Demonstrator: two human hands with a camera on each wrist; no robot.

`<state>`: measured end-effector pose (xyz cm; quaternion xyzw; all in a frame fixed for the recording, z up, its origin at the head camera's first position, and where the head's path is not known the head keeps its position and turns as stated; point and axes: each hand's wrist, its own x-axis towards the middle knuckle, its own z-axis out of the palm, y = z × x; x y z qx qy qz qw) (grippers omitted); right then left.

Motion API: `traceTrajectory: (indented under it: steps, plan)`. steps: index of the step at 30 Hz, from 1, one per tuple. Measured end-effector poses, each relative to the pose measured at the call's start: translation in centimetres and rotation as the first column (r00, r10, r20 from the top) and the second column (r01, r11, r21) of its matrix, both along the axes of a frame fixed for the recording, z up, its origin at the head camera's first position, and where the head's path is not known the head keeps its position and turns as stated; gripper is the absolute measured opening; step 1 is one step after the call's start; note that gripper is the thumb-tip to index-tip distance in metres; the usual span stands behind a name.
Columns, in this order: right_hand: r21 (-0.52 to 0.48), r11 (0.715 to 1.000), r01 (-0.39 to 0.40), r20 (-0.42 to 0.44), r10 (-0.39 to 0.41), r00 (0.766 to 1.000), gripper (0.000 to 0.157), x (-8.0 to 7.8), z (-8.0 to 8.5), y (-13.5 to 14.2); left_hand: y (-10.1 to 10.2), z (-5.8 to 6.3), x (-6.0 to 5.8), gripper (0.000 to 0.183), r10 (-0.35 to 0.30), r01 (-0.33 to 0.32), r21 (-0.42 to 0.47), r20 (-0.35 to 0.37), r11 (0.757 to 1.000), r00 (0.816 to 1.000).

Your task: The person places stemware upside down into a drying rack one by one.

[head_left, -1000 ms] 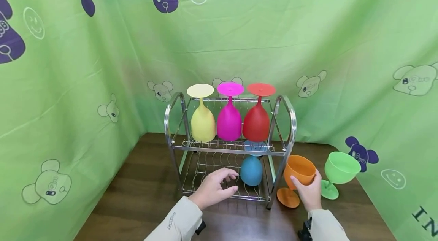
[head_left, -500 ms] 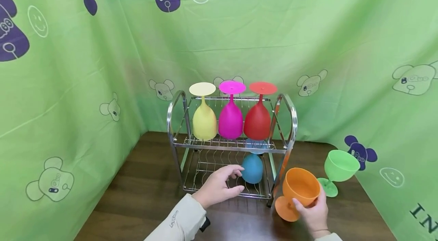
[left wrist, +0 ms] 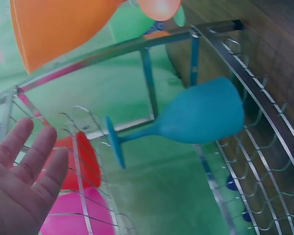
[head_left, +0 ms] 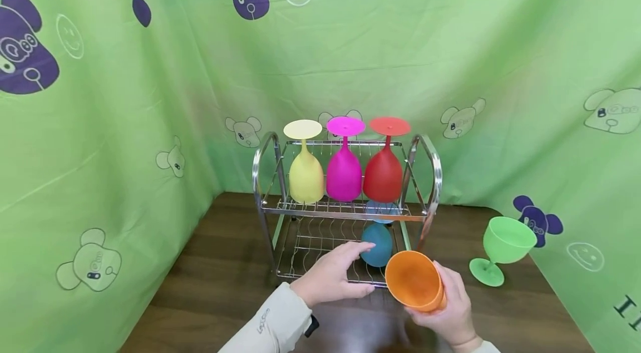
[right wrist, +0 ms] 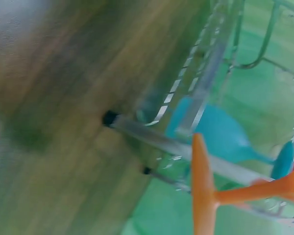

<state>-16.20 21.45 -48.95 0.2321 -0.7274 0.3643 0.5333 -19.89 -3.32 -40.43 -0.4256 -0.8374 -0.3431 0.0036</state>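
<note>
My right hand (head_left: 453, 308) grips an orange goblet (head_left: 413, 280) by its bowl, the mouth tipped up toward the head camera. In the right wrist view its stem and round foot (right wrist: 204, 191) stick out beside the rack. Fingers spread and holding nothing, my left hand (head_left: 335, 275) hovers in front of the metal rack (head_left: 345, 214), left of the orange goblet. Behind its fingertips a blue goblet (head_left: 378, 244) stands upside down on the lower tier. On the upper tier a yellow goblet (head_left: 306, 177), a magenta goblet (head_left: 344, 175) and a red goblet (head_left: 383, 175) stand upside down.
A green goblet (head_left: 508, 241) is at the right of the wooden table (head_left: 200, 297), foot down. Green printed cloth (head_left: 375, 52) hangs behind and along both sides. Curved side handles (head_left: 433, 169) rise at the rack's ends.
My right hand has lifted the orange goblet off the table and carried it left, in front of the rack's right end, tilting its mouth toward the camera. My left hand has shifted slightly right.
</note>
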Motion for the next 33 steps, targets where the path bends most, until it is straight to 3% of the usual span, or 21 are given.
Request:
traceTrajectory:
  steps: [5,9,14,17,21,25,33]
  plan:
    - [0.11,0.99,0.086,0.009,-0.088,0.996,0.092,0.2,0.3,-0.4,0.7,0.4,0.7,0.073,-0.028,0.024,-0.046,-0.086,0.999,0.996]
    - [0.232,0.958,0.166,-0.007,-0.169,0.986,0.084,0.1,1.6,-1.4,1.3,0.7,0.8,0.081,-0.029,0.019,-0.059,-0.181,0.998,0.983]
    - [0.34,0.92,0.196,-0.054,-0.19,0.98,0.074,-0.5,3.0,-2.8,1.6,1.0,0.6,0.091,0.043,-0.066,-0.068,-0.301,0.995,0.953]
    - [0.389,0.905,0.174,-0.035,-0.175,0.984,0.071,-0.6,3.6,-3.5,1.7,0.9,0.6,0.094,0.091,-0.12,-0.076,-0.316,0.99,0.945]
    - [0.446,0.882,0.151,0.007,-0.172,0.985,0.069,-0.8,4.2,-4.3,1.5,0.9,0.6,0.088,0.146,-0.164,-0.058,-0.238,0.985,0.96]
    - [0.467,0.871,0.156,0.011,-0.181,0.983,0.067,-0.7,4.7,-4.9,1.0,1.2,0.9,0.076,0.167,-0.168,0.002,-0.13,0.986,0.977]
    - [0.492,0.866,0.089,-0.059,-0.069,0.996,0.065,0.3,4.7,-4.5,-1.3,0.2,1.6,0.073,0.08,-0.083,0.118,0.03,0.99,0.996]
